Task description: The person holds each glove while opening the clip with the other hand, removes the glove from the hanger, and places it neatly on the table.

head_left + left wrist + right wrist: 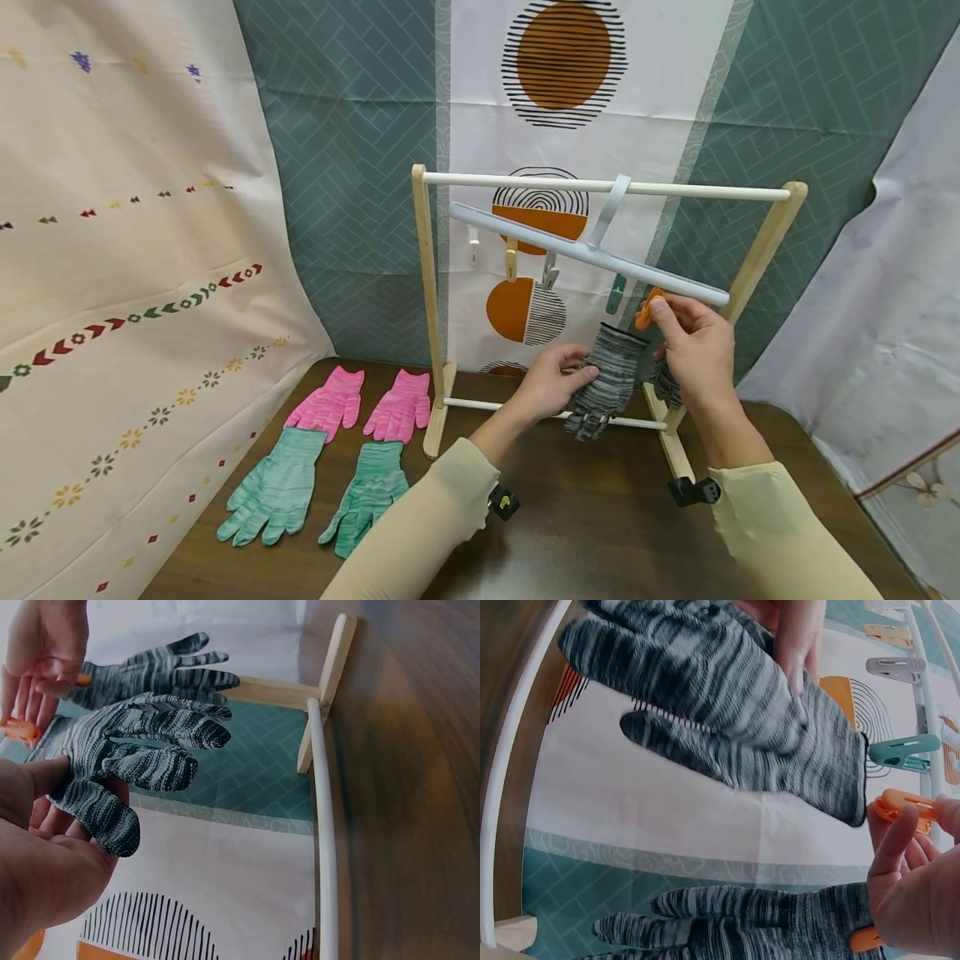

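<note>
My left hand [550, 385] pinches a grey-and-black striped knit glove [613, 371] between thumb and fingers. The glove's cuff points up and its fingers hang down. My right hand [699, 346] pinches an orange clothespin [645, 310] beside that cuff, just under the lower end of a pale blue hanger [517, 227]. A second grey striped glove [727, 922] hangs behind my right hand, with another orange clothespin [866, 939] on its cuff. In the right wrist view, a green clothespin [904, 750] is close to the held glove's cuff; whether they touch I cannot tell.
The hanger tilts down to the right on a rack's white top rail [510, 180]. White [473, 247], beige [512, 260] and grey clothespins [551, 272] hang from it. Two pink gloves [401, 406] and two green gloves [273, 487] lie on the brown table [585, 533] at left.
</note>
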`<act>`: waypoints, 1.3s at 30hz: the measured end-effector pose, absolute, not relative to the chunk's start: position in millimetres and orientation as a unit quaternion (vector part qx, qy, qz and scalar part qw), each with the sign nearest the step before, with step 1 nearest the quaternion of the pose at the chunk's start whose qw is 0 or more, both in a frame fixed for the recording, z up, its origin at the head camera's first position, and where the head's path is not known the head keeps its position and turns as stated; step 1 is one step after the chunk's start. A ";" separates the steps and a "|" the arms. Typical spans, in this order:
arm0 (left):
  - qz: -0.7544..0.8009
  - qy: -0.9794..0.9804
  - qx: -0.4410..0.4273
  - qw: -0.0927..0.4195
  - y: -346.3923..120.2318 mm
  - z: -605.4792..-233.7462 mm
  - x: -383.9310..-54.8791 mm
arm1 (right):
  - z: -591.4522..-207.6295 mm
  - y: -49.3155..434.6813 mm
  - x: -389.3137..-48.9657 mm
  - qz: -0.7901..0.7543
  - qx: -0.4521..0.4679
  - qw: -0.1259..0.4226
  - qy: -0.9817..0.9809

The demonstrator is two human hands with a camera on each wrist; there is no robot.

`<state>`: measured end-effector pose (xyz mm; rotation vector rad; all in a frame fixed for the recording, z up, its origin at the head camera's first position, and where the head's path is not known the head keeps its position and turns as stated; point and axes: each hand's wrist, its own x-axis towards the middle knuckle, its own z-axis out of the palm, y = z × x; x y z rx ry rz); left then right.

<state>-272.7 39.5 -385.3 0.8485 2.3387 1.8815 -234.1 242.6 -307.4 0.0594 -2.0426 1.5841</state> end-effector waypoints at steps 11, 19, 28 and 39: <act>0.592 0.764 0.258 -0.001 18.3 -395.1 -267.7 | -306.1 247.4 -231.2 0.558 0.026 0.305 -0.771; 0.596 0.760 0.259 -0.011 4.4 -398.5 -263.2 | -305.2 252.7 -227.9 0.527 0.033 0.336 -0.780; 0.607 0.755 0.248 -0.015 -11.1 -400.7 -256.9 | -305.3 260.1 -227.5 0.528 0.042 0.344 -0.775; 0.615 0.745 0.256 -0.026 -29.3 -404.0 -252.0 | -303.8 266.6 -225.3 0.519 0.048 0.346 -0.780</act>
